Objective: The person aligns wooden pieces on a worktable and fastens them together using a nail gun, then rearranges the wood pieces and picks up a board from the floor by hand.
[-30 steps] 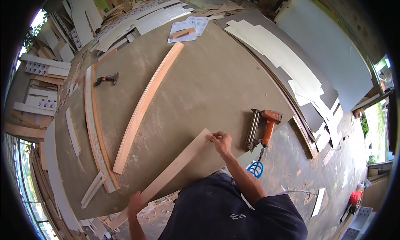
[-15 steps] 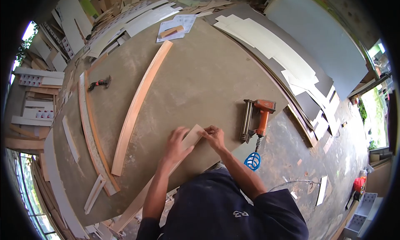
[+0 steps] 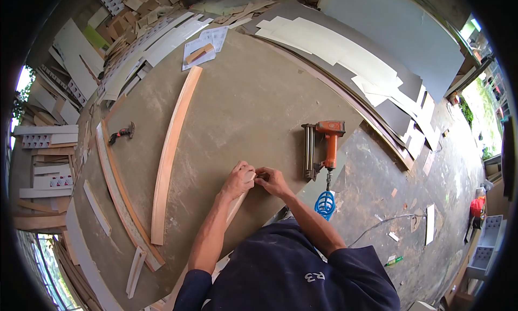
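My left hand (image 3: 237,181) is closed over the far end of a long pale wooden strip (image 3: 234,209), which runs back under my left forearm toward my body. At that same end my right hand (image 3: 272,182) is pinched, thumb and fingers against the strip's tip; whether a smaller piece is between them is hidden. An orange nail gun (image 3: 331,141) lies to the right of my hands, joined to a coiled blue air hose (image 3: 325,204).
A long curved wooden board (image 3: 175,160) lies left of my hands on the brown worktable (image 3: 243,106). Farther left are a second curved piece (image 3: 120,187) and a red-and-black tool (image 3: 122,133). Papers (image 3: 213,39) lie at the back; white sheets (image 3: 329,49) are stacked at right.
My left hand has gone from spread fingers on the strip to a closed grip round its end. The strip seems turned more on edge. The camera view has shifted slightly.
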`<action>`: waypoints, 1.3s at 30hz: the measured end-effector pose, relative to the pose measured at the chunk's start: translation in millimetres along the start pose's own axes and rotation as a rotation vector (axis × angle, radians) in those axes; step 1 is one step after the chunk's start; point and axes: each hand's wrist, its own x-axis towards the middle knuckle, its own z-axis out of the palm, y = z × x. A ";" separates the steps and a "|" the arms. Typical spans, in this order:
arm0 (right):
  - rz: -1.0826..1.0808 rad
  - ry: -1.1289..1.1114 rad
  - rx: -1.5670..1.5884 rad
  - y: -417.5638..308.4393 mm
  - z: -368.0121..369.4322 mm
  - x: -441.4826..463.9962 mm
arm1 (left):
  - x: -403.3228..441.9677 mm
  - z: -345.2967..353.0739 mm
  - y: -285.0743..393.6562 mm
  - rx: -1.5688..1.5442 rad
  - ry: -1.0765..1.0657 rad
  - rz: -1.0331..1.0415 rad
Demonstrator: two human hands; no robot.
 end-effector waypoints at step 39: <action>-0.263 0.544 -0.422 -19.6 -42.1 -2.8 | 12.0 -1.1 6.6 -0.080 -0.035 -0.137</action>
